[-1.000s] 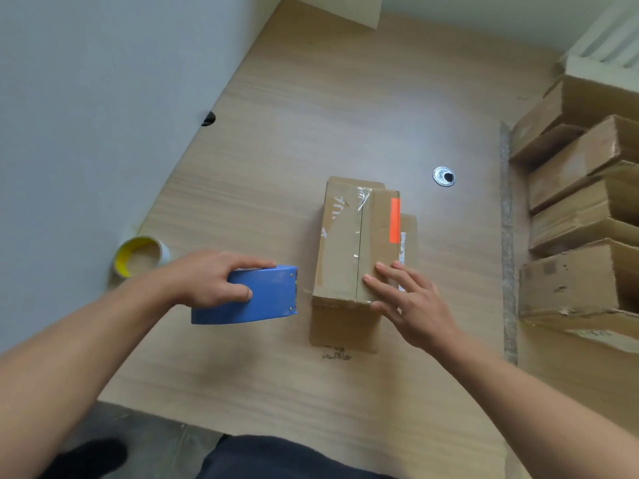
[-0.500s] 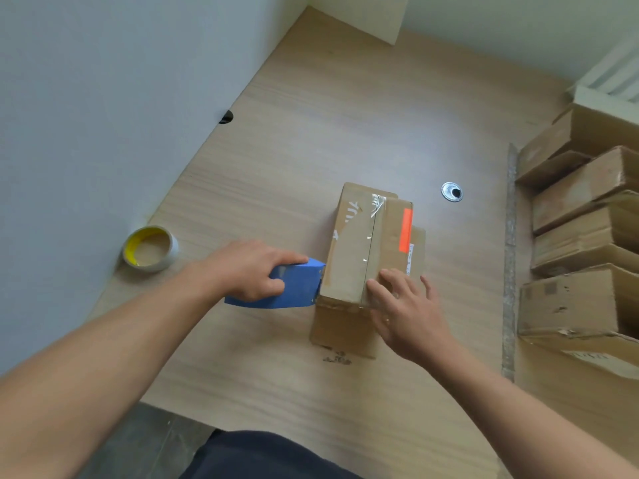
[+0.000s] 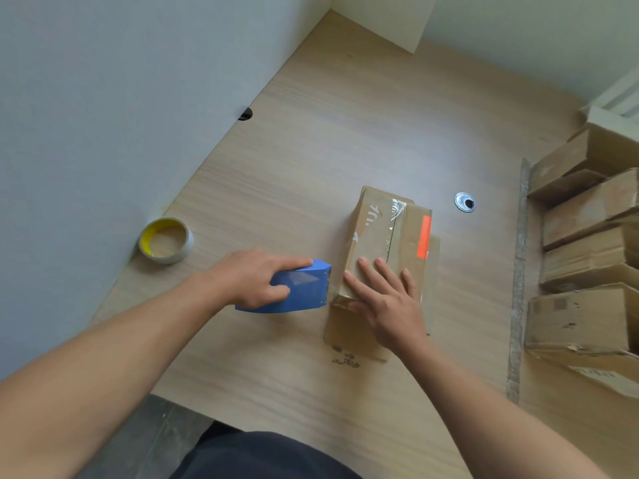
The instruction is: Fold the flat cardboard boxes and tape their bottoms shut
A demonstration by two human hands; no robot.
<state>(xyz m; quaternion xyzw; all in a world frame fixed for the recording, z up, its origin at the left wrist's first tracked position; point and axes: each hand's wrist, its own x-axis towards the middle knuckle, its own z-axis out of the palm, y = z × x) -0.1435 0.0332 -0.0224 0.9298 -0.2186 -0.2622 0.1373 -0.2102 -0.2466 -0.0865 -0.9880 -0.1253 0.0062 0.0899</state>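
1. The tape could have gone on crooked or wrinkled, I judged, if the blue tape dispenser (image 3: 301,288) were drawn off the line of the seam. Its front edge met the near-left corner of the cardboard box (image 3: 373,229).
2. The box could have slid on the table (image 3: 311,150), or its flaps could have sprung up, had the pressing palm eased.
3. The left hand (image 3: 256,278) gripped the dispenser, fingers curled round its body.
4. The right hand (image 3: 383,299) lay flat and spread, holding nothing, and pressed the box's near end.
5. Beyond those fingertips, clear tape already crossed the seam, with an orange label (image 3: 424,236) to its right.
6. A roll of tape (image 3: 166,240) sat left of the gripping hand. Stacked boxes (image 3: 587,209) stood well to the right.
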